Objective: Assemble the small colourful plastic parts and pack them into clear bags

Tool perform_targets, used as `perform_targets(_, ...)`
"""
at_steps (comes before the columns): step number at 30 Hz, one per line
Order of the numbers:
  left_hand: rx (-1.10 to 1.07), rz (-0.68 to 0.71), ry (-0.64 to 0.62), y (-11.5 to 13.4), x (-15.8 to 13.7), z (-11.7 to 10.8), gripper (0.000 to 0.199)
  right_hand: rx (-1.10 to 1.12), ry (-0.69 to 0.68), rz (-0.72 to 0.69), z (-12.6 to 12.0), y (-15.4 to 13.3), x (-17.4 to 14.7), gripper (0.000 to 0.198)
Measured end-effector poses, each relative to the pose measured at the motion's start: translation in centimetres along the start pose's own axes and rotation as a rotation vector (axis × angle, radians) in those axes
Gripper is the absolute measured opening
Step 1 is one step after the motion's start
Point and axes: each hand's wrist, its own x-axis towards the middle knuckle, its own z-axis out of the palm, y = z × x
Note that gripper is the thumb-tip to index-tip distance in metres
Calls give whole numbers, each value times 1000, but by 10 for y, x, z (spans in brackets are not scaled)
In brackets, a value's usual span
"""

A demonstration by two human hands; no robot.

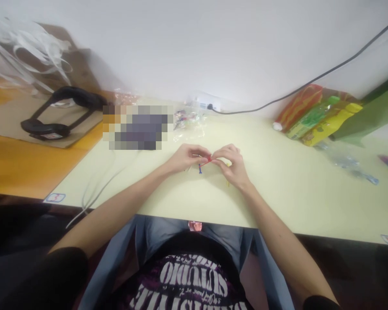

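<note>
My left hand (187,157) and my right hand (232,164) meet above the pale yellow table, fingertips closed around a small thin red piece (209,159). The exact kind of this piece is too small to make out. Below my left fingertips shows a small blue piece (200,168) with a widened end; I cannot tell if it joins the red one. A bit of yellow (228,164) shows beside my right hand, partly hidden by it. A whitish sliver lies under my left hand.
Behind my hands lies a clear plastic bag (189,122) with small coloured bits. A pixelated dark object (140,129) is at back left, near white cables (100,193). Bottles and packets (321,116) stand right, beside a crumpled clear wrapper (349,161). A black-handled frame (63,114) rests on cardboard.
</note>
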Motion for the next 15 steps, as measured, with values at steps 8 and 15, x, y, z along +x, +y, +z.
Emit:
perform_targets(8, -4, 38, -26, 2, 0, 1, 30, -40, -2, 2, -5, 2, -3, 17)
perform_targets(15, 34, 44, -22, 4, 0, 0, 28, -48, -11, -13, -3, 5, -4, 16)
